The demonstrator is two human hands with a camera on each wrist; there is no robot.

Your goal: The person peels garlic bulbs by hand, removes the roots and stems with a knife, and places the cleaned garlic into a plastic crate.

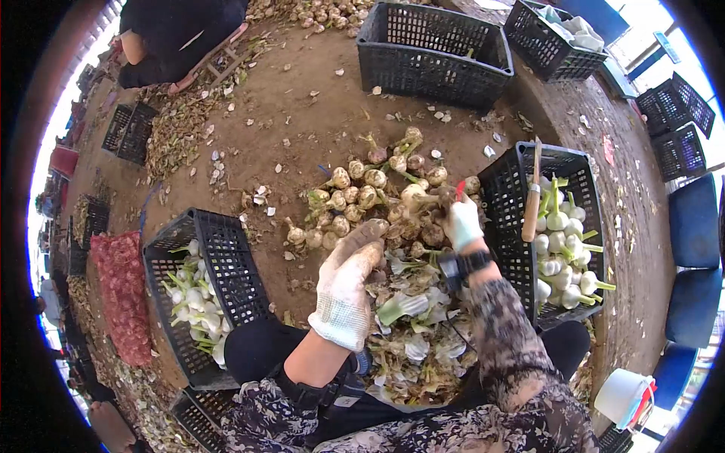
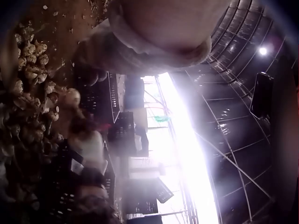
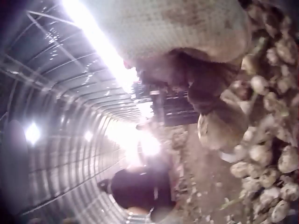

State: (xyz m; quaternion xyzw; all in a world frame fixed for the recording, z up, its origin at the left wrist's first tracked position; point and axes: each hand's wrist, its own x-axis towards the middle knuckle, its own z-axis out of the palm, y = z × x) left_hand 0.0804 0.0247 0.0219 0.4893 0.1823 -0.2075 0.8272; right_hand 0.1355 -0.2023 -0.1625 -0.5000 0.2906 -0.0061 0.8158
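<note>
In the head view the gloved left hand (image 1: 349, 283) is over the pile's near side, its fingers pointing forward and no object visible in it. The gloved right hand (image 1: 464, 223) grips a garlic bulb (image 1: 414, 196) by its stem, at the pile's right side. A small red piece (image 1: 461, 190) shows at its fingers; what it belongs to is unclear. The right wrist view has the glove (image 3: 187, 28) above a close bulb (image 3: 222, 128), with dark fingers or stem between them. Soil-stained garlic (image 1: 368, 197) lies heaped on the ground around both hands.
Black crates of white garlic stand left (image 1: 245, 264) and right (image 1: 504, 226); a wooden-handled tool (image 1: 532, 208) lies on the right one's rim. Peeled leaves (image 1: 415, 351) cover the ground between the legs. Another crate (image 1: 434, 72) stands ahead. A person (image 1: 177, 38) sits far left.
</note>
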